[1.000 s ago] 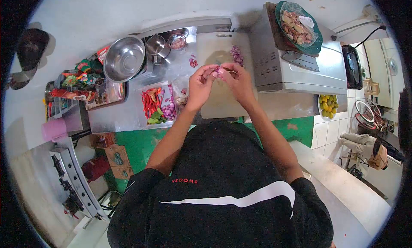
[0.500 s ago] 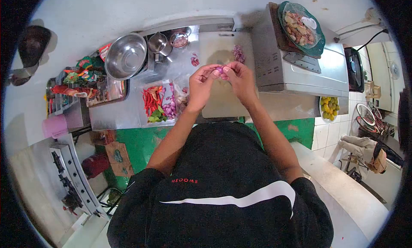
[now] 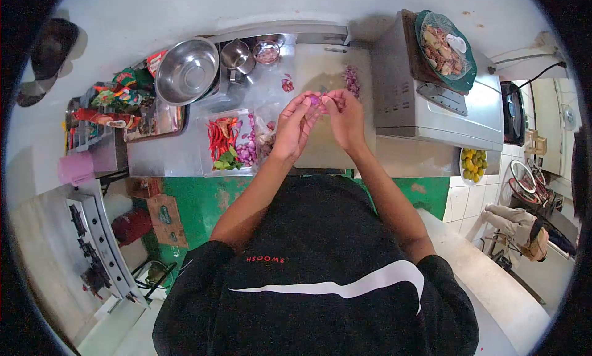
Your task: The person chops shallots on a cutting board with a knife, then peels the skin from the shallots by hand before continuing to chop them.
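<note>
Between both hands, over the white cutting board (image 3: pixel 320 149), is a small purple shallot (image 3: pixel 315 101). My left hand (image 3: pixel 294 126) holds it with bent fingers and thumb. My right hand (image 3: pixel 344 118) pinches at its right side, touching it with the fingertips. A pile of chopped shallots (image 3: pixel 351 80) lies at the board's upper right. Left of the board, a few reddish peels (image 3: pixel 287 83) rest on the metal counter. A clear tray (image 3: pixel 206 171) with red chilies, green leaves and shallots stands left of my left hand, beside a plastic bag (image 3: pixel 265 137).
A steel bowl (image 3: pixel 187 71), a steel cup (image 3: pixel 236 55) and a small bowl (image 3: pixel 267 52) stand at the back left. On the right is a metal appliance (image 3: pixel 456 118) with a green plate (image 3: pixel 465 81) on top. A bowl of yellow-green fruit (image 3: pixel 473 165) sits farther right.
My hands have shifted slightly on the shallot, and the fingers of my left hand are more spread. The whole view has shifted a little.
</note>
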A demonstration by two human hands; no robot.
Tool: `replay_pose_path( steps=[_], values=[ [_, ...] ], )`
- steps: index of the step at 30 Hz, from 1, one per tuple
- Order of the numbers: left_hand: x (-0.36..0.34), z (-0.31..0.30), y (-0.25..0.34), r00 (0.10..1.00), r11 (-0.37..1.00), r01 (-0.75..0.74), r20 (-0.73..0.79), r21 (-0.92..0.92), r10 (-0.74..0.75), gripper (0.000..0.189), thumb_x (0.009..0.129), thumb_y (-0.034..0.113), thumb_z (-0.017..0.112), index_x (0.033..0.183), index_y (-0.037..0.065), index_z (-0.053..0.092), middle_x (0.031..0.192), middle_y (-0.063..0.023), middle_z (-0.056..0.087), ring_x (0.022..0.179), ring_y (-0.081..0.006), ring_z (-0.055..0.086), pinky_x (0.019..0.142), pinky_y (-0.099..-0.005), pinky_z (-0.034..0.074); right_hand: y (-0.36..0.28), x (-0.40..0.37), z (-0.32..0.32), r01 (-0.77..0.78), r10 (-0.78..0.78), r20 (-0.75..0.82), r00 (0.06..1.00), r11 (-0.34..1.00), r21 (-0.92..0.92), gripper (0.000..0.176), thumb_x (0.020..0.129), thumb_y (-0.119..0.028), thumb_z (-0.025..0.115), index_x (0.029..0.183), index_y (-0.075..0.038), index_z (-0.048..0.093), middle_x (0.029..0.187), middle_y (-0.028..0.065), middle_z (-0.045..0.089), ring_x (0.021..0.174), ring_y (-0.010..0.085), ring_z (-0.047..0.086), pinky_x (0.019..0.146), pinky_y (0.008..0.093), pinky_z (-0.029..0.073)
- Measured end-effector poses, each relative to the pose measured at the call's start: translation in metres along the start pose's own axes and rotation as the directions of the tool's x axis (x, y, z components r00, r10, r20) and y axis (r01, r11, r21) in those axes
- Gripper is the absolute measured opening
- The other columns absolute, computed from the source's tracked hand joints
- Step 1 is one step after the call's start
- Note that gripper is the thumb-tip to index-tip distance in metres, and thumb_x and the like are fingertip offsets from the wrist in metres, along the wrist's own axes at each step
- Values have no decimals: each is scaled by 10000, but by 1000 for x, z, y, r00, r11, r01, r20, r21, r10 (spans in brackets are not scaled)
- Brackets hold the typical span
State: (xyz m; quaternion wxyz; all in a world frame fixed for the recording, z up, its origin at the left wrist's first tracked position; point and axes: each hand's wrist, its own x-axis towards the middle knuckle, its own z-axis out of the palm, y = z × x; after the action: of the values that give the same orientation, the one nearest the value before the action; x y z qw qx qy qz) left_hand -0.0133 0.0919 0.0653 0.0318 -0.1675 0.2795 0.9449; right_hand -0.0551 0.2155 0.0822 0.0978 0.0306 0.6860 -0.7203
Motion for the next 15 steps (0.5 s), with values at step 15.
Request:
replay_pose_path(
  steps=[15],
  values=[
    [-2,-51,45,985,962,-19,-159,273,65,329,944,95,597,1248,51,479,1192,-100,639,1048,-151,615,875,-266,494,51,49,25,-33,40,92,995,996,-86,75,875,-23,611,930,28,616,821,86,682,701,139,652,675,269,541]
  ],
)
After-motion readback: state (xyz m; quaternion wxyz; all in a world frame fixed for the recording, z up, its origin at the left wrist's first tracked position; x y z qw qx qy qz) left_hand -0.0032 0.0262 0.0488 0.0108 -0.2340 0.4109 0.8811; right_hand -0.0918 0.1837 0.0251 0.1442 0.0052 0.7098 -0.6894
